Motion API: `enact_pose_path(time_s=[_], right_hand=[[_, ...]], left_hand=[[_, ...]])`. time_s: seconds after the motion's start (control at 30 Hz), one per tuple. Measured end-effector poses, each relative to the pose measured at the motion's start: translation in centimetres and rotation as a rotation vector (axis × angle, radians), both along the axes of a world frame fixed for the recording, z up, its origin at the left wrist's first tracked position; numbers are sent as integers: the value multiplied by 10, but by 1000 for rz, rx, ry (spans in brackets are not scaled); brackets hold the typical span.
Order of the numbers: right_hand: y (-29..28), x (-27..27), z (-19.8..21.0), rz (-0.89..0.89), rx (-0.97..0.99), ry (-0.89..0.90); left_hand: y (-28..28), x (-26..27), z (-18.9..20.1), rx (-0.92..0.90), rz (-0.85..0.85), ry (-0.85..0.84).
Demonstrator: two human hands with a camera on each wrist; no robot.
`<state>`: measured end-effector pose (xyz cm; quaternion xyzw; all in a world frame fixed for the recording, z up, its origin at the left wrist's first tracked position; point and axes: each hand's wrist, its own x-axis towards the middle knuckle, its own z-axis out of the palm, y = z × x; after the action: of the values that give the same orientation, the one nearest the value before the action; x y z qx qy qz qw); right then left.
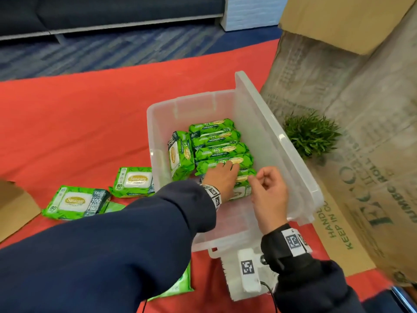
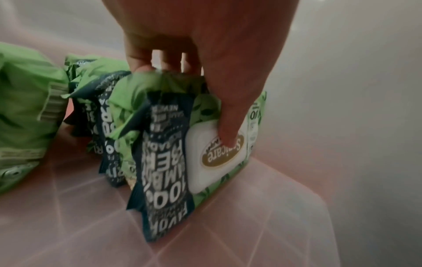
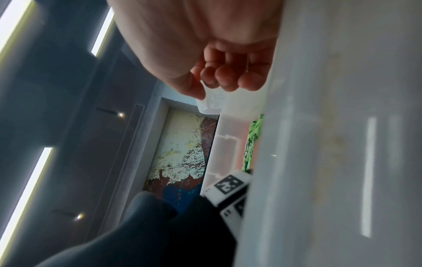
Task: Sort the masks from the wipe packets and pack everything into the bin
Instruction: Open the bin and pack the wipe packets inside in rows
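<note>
Packing stage, by the look of it, wipes going in first. Left hand [image 1: 220,177] down inside the bin [image 1: 158,114], clamped on the nearest wipe packet [image 2: 164,144]: thumb pressed onto its white flip lid, fingers hooked over its top edge. That packet upright on the bin floor, at the near end of a row of packets [image 1: 221,141] standing on edge toward the bin's right side. One more packet [image 1: 180,154] set crosswise inside the bin, just left of the row.

Right hand [image 1: 268,193] hovering over the bin's near right part, fingers loosely curled, nothing in them as far as can be seen. Clear lid [image 1: 270,136] propped up along the bin's right rim.

Outside, left of the bin: two packets [image 1: 133,181] [image 1: 76,202] lying flat on the red mat [image 1: 90,120], and a third [image 1: 180,283] half hidden under the left sleeve, off the bin's near left corner. No masks to be made out anywhere, in the bin or beside it.

Next, most likely: snug the held packet against the row, let go, then reach left of the bin for the flat ones. Needs each one turned on edge to match the row. Free floor showing at the bin's near end, so probably room enough. Masks yet to be found and given their own side of the bin.
</note>
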<state>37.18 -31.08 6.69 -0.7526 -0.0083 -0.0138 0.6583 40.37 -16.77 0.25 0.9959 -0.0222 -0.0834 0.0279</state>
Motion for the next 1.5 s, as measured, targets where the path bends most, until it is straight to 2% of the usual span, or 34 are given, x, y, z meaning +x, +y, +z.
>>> enact_pose_path(time_s=[0.13,0.2,0.33,0.4,0.6,0.7,0.8,0.93,1.1,1.27,1.37,1.43,1.5], right_hand=[[1,1,-1,46,-18,28],[1,0,-1,102,-77,9],[16,-16,8,350,-330,-122],[33,-29,19,466,-378,-158],[113,-74,57,801,-344,-167],[157,-84,54,920,-436,-168],[201,-88,42,984,-589,-170],[255,-85,15,962,-763,-81],[311,-82,-24,927,-944,14],[349,-67,-72,815,-1221,-4],[364,-55,-97,754,-1381,12],[373,-47,-108,767,-1433,50],[378,-41,-117,789,-1446,87]], left_hand=[[11,-3,37,-32,-3,118],[32,-17,71,-219,33,169],[109,-86,129,-697,202,79],[158,-130,137,-770,302,36],[294,-241,92,-506,604,67],[338,-275,59,-286,614,125],[364,-294,35,-145,585,178],[388,-300,16,-10,523,228],[417,-293,-5,43,471,284],[434,-268,-35,135,281,357],[438,-252,-52,150,201,341],[442,-247,-58,129,217,283],[438,-250,-59,62,394,249]])
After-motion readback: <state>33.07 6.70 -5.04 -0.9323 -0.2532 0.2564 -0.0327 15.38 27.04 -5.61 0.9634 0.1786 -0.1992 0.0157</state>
